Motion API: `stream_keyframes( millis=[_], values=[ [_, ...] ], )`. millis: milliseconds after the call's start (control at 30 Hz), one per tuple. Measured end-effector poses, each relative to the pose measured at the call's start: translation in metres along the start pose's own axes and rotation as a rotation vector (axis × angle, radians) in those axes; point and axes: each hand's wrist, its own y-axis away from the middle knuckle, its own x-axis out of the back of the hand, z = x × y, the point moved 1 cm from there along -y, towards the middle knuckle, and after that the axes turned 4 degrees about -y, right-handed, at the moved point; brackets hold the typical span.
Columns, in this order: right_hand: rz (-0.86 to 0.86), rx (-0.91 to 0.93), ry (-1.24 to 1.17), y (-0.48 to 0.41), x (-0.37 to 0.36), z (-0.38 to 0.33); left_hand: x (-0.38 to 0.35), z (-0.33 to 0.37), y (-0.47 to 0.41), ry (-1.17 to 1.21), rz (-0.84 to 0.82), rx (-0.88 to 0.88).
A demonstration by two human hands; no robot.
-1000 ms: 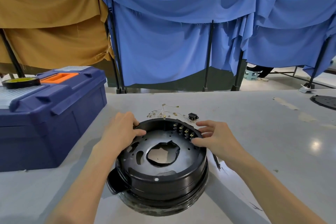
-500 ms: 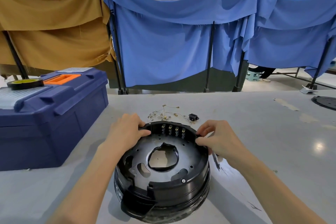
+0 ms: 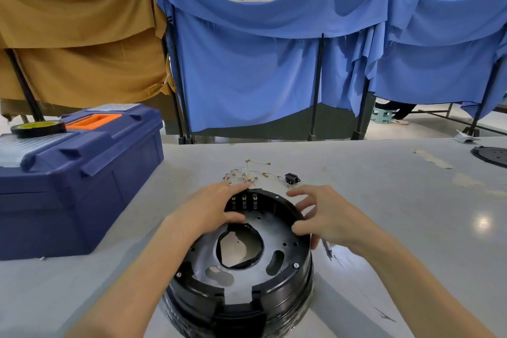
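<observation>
the left hand (image 3: 211, 208) is curled over the far left rim of the black appliance base (image 3: 277, 233), with its thumb pressed on the inner plate. the right hand (image 3: 326, 218) is clamped on the right rim, thumb on top and fingers down the outer wall, with the index finger stretched forward. the base is thus held between both hands, and it is stood bottom-up on the grey table (image 3: 384, 200) straight in front of the person. it is judged to be stiff and fairly heavy, a metal plate in a moulded shell, with a glossy wall that may slide under the fingers. the rim, taken on opposite sides, is judged the safest hold. the ragged edge of the middle opening and the row of brass terminals (image 3: 244, 202) beside the left fingers are best avoided. just behind the base, a tangle of thin wires (image 3: 249, 173) and a small black socket (image 3: 292, 178) are laid. a slim tool (image 3: 328, 248) is seen beside the right hand. a blue toolbox (image 3: 82, 173), with a tape roll (image 3: 38, 127) on it, is set well to the left.
</observation>
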Motion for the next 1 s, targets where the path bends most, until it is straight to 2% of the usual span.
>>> stream_keyframes(
  millis=[133, 233, 333, 433, 500, 600, 767, 867, 1000],
  values=[
    [0.193, 0.109, 0.154, -0.013, -0.014, 0.003, 0.0, -0.002, -0.004, -0.22, 0.084, 0.064],
    [0.241, 0.115, 0.06, -0.012, -0.015, 0.003, 0.0, -0.006, -0.005, -0.34, 0.151, 0.083],
    [0.218, 0.067, 0.132, -0.006, -0.001, 0.002, -0.002, -0.006, -0.007, -0.398, 0.16, 0.086],
    [0.017, -0.002, 0.196, 0.004, 0.003, -0.004, -0.004, -0.004, -0.01, -0.438, 0.178, 0.084],
    [-0.037, 0.046, 0.175, 0.008, -0.004, -0.007, -0.004, -0.003, -0.011, -0.444, 0.185, 0.078],
    [0.089, 0.088, 0.192, 0.001, -0.012, -0.005, -0.004, -0.003, -0.011, -0.442, 0.195, 0.082],
    [0.226, 0.056, 0.059, -0.005, -0.018, -0.001, -0.001, -0.005, -0.012, -0.481, 0.17, 0.173],
    [0.331, 0.063, 0.176, -0.001, -0.014, -0.002, 0.0, -0.007, -0.011, -0.46, 0.171, 0.274],
    [0.246, 0.024, 0.285, 0.007, -0.015, -0.011, 0.001, -0.007, -0.007, -0.446, 0.161, 0.433]
  ],
)
